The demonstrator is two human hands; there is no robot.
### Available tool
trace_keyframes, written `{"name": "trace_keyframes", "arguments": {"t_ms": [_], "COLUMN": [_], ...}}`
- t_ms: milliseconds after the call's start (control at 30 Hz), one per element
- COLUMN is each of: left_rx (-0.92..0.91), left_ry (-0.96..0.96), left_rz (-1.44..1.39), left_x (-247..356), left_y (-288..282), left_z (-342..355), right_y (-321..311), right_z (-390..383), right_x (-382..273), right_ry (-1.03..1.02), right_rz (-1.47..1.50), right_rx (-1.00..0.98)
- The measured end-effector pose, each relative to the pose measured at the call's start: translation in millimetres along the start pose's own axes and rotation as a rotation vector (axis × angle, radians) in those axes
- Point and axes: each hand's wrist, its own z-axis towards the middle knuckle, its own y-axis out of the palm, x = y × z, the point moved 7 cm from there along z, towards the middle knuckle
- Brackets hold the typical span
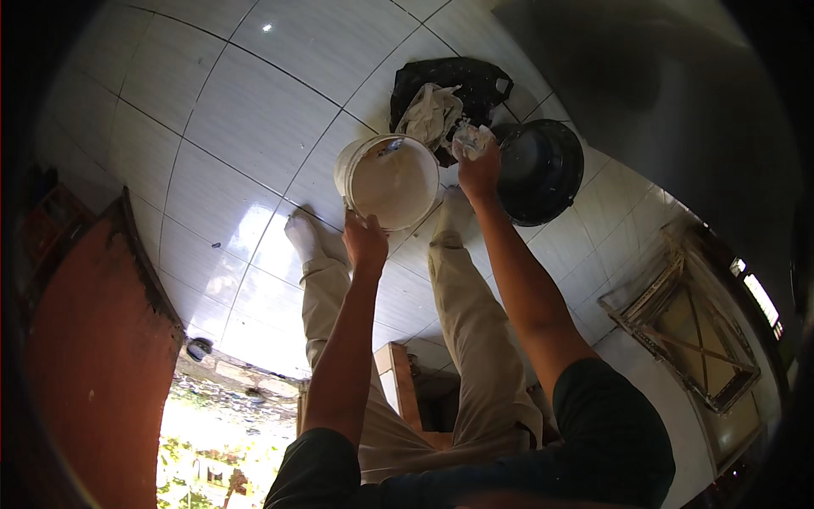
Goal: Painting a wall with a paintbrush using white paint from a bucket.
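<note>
My left hand [366, 239] is closed on the near rim of a white bucket [341, 174], which is tilted so that its mouth faces me. A pale coating covers the bucket's inside, with a small dark patch near the far rim. In my right hand [481, 170] is a crumpled, clear-whitish piece of plastic [469, 140], held just right of the bucket. A black basin [566, 174] stands beside that hand. Beyond the bucket lies a black plastic bag [424, 72] with a crumpled off-white bag or cloth [431, 114] on it.
Pale tiles [229, 170] cover the floor around my feet. A large dark surface [661, 110] fills the far right. At the left stands a reddish-orange panel [93, 339], next to a bright opening. An old wooden frame [678, 339] leans at the right.
</note>
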Motion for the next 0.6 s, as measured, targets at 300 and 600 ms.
{"name": "trace_keyframes", "arguments": {"t_ms": [300,600], "left_rx": [-0.038,-0.195], "left_ry": [-0.052,0.099], "left_rz": [-0.111,-0.213], "left_x": [22,94], "left_y": [2,-82], "left_z": [-11,-89], "right_y": [9,-84], "right_z": [55,-68], "right_x": [52,-143], "right_ry": [0.305,0.093], "right_rz": [-0.143,0.333], "right_rx": [0.099,-0.441]}}
